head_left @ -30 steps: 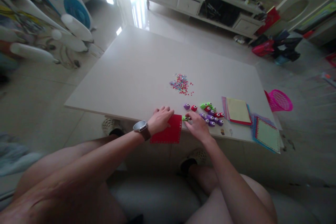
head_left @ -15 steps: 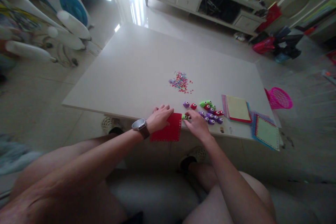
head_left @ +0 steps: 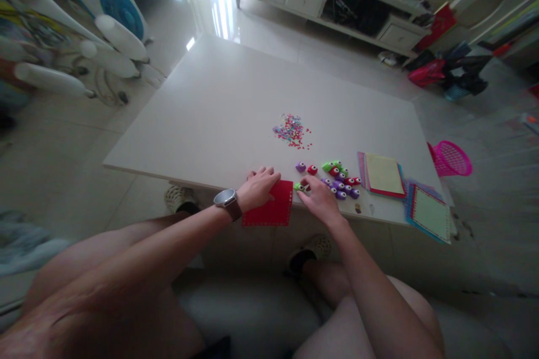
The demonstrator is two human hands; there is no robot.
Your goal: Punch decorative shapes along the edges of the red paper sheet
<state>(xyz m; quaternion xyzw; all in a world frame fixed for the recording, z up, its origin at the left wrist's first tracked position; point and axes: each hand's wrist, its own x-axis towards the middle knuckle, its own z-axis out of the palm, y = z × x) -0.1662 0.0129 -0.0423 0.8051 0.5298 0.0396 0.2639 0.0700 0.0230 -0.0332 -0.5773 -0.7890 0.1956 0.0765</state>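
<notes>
A red sheet (head_left: pixel 269 210) with small marks along its edges lies at the table's front edge and hangs partly over it. My left hand (head_left: pixel 260 186) rests on its upper left part, fingers spread. At the sheet's right edge is a small green punch (head_left: pixel 298 187) with a round eye-like spot. The fingers of my right hand (head_left: pixel 316 195) are closed around the punch's right side. Several purple punches (head_left: pixel 340 185), red punches (head_left: pixel 312 169) and green punches (head_left: pixel 328 166) stand just beyond and to the right of my right hand.
On the white table (head_left: pixel 210 106) lies a pile of colourful confetti (head_left: pixel 291 130). Paper stacks, one topped with yellow (head_left: pixel 383 174) and one with pale green (head_left: pixel 430 213), lie at the right. A pink basket (head_left: pixel 452 158) stands beyond the right edge.
The whole view has shifted slightly. Both hands, the red sheet and the green punch keep nearly the same places relative to one another.
</notes>
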